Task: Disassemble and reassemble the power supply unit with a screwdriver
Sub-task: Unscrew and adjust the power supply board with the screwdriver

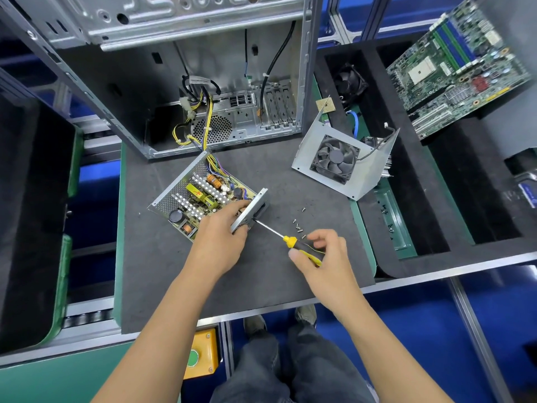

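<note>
The open power supply unit [197, 199] lies on the dark mat, its circuit board exposed and its wires running into the computer case. My left hand [223, 228] grips its near metal end plate. My right hand [322, 257] holds the yellow-and-black screwdriver [293, 242] by the handle, thumb and fingers pinching it. The shaft points up-left and its tip meets the end plate beside my left fingers. The removed cover with its fan [343, 161] stands to the right. Several loose screws [297, 225] lie on the mat just above the screwdriver.
An open computer case [186, 68] stands at the back. Foam trays on the right hold a black fan [347, 80] and a motherboard [456, 65]. A yellow button box [200, 353] sits under the bench edge, my legs below.
</note>
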The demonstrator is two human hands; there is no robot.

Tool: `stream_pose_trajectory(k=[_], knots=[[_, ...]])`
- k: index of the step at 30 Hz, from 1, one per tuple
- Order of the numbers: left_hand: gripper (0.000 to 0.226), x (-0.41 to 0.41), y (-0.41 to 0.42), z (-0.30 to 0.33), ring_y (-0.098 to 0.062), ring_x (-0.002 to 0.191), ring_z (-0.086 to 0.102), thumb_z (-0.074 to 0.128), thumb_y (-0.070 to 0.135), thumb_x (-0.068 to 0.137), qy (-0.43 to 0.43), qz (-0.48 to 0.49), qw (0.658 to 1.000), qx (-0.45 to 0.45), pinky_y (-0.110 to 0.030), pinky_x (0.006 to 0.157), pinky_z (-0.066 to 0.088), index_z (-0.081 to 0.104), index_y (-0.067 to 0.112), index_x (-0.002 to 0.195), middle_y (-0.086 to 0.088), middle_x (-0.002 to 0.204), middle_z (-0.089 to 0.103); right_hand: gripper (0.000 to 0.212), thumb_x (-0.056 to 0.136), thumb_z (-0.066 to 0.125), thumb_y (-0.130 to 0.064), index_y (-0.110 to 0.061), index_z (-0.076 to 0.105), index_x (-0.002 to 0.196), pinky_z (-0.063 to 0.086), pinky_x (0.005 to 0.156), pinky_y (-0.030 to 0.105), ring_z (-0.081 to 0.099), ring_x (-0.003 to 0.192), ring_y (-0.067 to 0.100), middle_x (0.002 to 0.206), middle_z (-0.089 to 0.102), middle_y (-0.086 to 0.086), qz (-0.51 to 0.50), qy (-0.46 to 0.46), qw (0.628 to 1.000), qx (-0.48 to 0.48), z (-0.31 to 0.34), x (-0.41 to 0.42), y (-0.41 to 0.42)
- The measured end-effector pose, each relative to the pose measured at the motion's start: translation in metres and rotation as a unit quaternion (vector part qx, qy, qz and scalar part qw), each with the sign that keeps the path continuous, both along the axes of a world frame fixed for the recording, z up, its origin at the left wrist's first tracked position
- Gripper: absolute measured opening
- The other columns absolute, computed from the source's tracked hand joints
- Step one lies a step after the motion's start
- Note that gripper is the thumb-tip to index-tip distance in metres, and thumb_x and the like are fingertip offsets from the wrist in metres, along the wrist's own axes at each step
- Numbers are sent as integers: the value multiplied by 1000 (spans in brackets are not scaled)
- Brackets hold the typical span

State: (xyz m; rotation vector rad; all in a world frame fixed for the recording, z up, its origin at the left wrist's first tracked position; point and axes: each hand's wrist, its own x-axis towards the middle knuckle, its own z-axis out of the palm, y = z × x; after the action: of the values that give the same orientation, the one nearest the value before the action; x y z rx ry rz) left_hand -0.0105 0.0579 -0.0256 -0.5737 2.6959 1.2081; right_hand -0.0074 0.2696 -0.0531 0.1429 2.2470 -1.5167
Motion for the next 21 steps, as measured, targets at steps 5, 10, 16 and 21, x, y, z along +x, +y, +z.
stream_pose_trajectory(k=[5, 10, 16, 21], knots=[[51, 0, 0, -1, -19, 108, 63, 64, 8, 91, 0, 4, 1000, 1, -20, 74, 42, 59, 34, 135, 4, 113, 70, 21, 96, 57, -33, -26, 66, 78, 40, 53, 10, 62, 59, 1, 71, 68, -7, -27, -6, 1000, 4, 0, -4, 6], [51, -1, 0, -2, -20, 110, 62, 64, 8, 92, 1, 2, 1000, 0, -18, 73, 41, 59, 33, 135, 3, 116, 70, 18, 90, 69, -24, -36, 58, 99, 42, 68, 4, 59, 85, -8, 103, 56, -11, 20, 6, 1000, -1, -2, -1, 4], [51, 0, -1, -5, -18, 115, 61, 64, 10, 91, -2, 1, 1000, -3, -18, 75, 41, 58, 34, 136, 0, 119, 70, 39, 101, 49, -38, -30, 64, 66, 40, 50, 9, 57, 51, 1, 65, 67, -5, 1, -11, 1000, 21, 5, -3, 4], [51, -1, -3, -6, -17, 119, 60, 64, 12, 92, -8, 1, 1000, -4, -15, 74, 39, 56, 35, 137, 1, 123, 69, 23, 87, 72, -23, -34, 56, 101, 40, 70, 3, 56, 91, -2, 103, 51, -9, 24, 17, 1000, 5, 4, -1, 3]])
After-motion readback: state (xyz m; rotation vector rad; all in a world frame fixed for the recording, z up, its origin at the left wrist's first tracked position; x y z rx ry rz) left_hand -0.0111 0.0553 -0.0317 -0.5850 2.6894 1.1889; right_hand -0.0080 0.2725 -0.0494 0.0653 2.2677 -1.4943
